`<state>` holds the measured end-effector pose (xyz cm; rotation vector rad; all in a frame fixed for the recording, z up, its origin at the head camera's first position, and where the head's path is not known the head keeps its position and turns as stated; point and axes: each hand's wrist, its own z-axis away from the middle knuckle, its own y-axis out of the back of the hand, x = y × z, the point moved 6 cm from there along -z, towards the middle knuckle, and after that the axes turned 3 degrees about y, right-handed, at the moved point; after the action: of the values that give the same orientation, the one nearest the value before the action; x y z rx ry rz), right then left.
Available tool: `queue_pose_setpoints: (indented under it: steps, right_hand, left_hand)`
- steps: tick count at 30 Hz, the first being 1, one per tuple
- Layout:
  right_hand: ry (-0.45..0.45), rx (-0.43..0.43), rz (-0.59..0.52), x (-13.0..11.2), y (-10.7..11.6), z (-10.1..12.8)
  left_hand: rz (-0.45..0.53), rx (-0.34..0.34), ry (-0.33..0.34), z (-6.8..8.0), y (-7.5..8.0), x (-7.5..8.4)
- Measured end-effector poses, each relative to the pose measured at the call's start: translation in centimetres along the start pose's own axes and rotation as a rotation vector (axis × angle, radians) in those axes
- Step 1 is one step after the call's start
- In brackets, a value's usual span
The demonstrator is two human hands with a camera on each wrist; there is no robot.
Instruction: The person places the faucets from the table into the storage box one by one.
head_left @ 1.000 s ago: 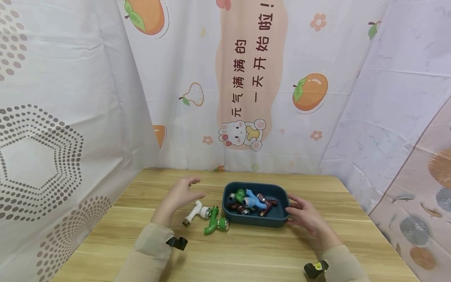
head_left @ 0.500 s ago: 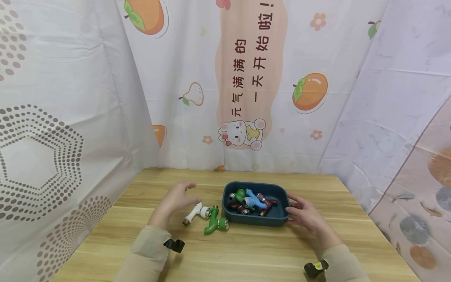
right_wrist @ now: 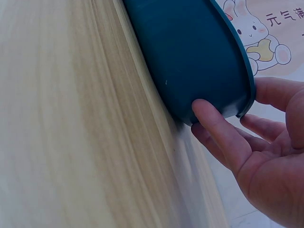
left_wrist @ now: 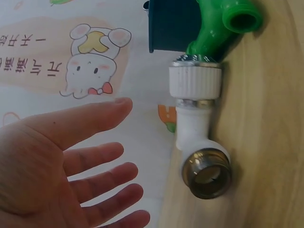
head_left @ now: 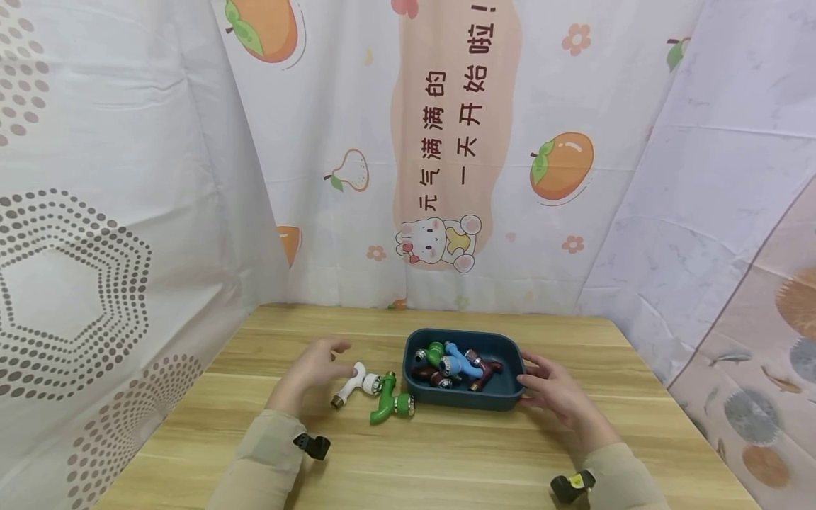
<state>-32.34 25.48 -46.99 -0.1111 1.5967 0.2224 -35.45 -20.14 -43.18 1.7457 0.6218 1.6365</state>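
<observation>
My left hand [head_left: 315, 368] hovers beside a white tap [head_left: 350, 386] with a brass threaded end, its fingers spread and nothing between them. In the left wrist view, the thumb and fingers [left_wrist: 109, 154] are apart from the white tap [left_wrist: 192, 118]. A green tap [head_left: 389, 404] lies right next to the white one. My right hand [head_left: 554, 389] touches the right end of a dark teal bin [head_left: 472, 402]. In the right wrist view, its fingertips [right_wrist: 202, 107] rest against the end wall of the bin [right_wrist: 190, 57].
Inside the bin lie a blue tap [head_left: 462, 361], another green tap [head_left: 435, 353] and dark red taps [head_left: 487, 375]. The wooden table [head_left: 408, 460] runs back to a printed curtain [head_left: 357, 234]. Curtains also hang at both sides.
My left hand has lowered slightly and come nearer to the white tap. The right hand, the bin and the taps have not visibly moved.
</observation>
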Motion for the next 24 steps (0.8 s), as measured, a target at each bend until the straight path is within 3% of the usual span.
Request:
queue_pose_setpoints:
  steps: [9, 16, 24]
  right_hand:
    - [0.001, 0.003, 0.001, -0.1, 0.0, 0.0]
    - [0.007, 0.005, -0.008, -0.1, 0.0, -0.1]
    - [0.008, 0.002, -0.009, 0.0, 0.1, -0.2]
  left_hand:
    - [0.044, -0.074, 0.0, -0.5, -1.1, -1.9]
    - [0.064, -0.081, -0.035, -0.7, -1.7, -2.1]
    - [0.081, -0.148, -0.05, -0.6, -2.6, -2.2]
